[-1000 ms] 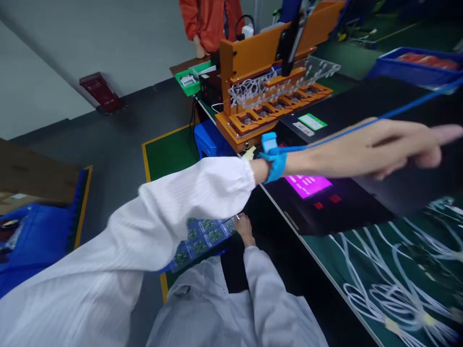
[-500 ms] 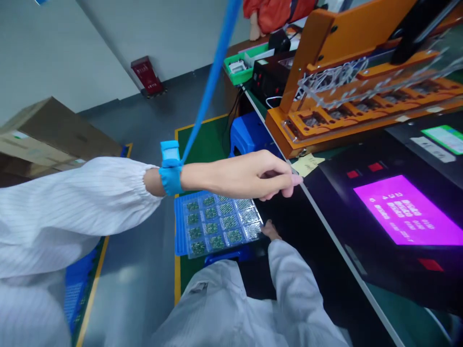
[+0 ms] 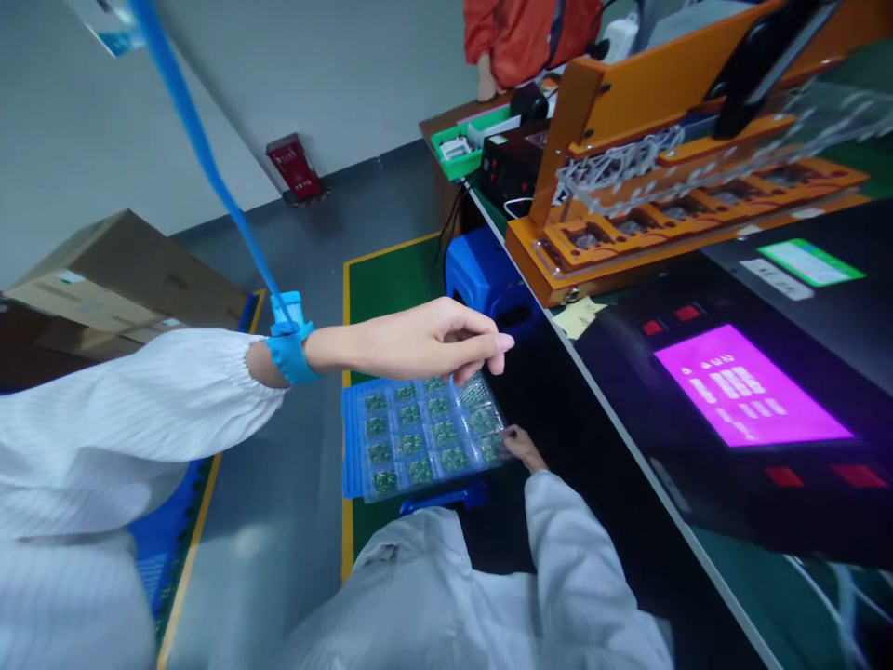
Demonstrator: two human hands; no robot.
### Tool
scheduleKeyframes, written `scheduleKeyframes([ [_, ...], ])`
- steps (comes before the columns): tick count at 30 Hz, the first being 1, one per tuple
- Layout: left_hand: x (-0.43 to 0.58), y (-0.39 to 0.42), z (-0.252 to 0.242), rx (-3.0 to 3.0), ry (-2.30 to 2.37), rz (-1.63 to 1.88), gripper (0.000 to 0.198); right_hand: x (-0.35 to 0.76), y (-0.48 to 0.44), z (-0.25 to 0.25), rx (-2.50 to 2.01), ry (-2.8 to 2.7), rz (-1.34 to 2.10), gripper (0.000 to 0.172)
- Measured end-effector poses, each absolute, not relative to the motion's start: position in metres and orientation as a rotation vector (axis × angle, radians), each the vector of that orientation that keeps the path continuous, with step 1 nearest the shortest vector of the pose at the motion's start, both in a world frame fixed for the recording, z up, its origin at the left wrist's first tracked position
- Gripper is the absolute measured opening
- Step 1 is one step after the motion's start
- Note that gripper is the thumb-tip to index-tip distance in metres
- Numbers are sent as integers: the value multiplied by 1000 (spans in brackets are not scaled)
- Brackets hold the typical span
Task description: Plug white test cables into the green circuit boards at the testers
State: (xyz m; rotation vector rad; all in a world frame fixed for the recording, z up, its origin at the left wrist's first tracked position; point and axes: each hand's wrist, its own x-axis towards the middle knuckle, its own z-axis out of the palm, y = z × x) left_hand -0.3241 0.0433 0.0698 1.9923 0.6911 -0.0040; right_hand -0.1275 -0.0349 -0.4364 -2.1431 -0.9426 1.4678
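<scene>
My left hand (image 3: 453,342), with a blue wrist strap (image 3: 289,352) and cord, hangs above the far side of a clear plastic tray (image 3: 427,445). Its fingers are curled, thumb and forefinger together, and nothing shows between them. Small green circuit boards (image 3: 411,445) fill the tray's compartments; the left hand hides part of its far edge. A blue tray (image 3: 353,442) lies beneath. At the clear tray's right edge, my right hand (image 3: 525,448) is closed with thumb and forefinger on the rim.
To the right, the bench carries an orange test fixture (image 3: 593,112), a black machine with a lit pink screen (image 3: 746,386) and a yellow note (image 3: 579,317). A blue stool (image 3: 481,270) stands below. Cardboard boxes (image 3: 132,270) stand left. Another person in a red garment (image 3: 534,37) is behind the bench.
My left hand has moved left, away from the bench edge, still curled. The right hand's fingers have shifted slightly at the tray's edge. The camera view has turned a little.
</scene>
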Motion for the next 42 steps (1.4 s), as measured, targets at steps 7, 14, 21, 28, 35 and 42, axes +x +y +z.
scheduleKeyframes([
  [7,-313,38,68,2005,637,24,40,-141,-51,-398,-1662,-692,1664,56],
  [14,-315,21,74,2043,586,-68,39,-143,-78,-367,-1506,-640,1675,57],
  [21,-322,12,72,2069,522,-119,39,-146,-78,-364,-1546,-592,1653,56],
  [28,-320,3,76,2073,492,-116,34,-150,-64,-364,-1551,-548,1646,50],
  [35,-321,3,72,2064,491,-111,36,-157,-67,-359,-1549,-540,1653,46],
  [42,-330,11,64,2113,491,-255,33,-135,-100,-329,-1537,-532,1559,48],
])
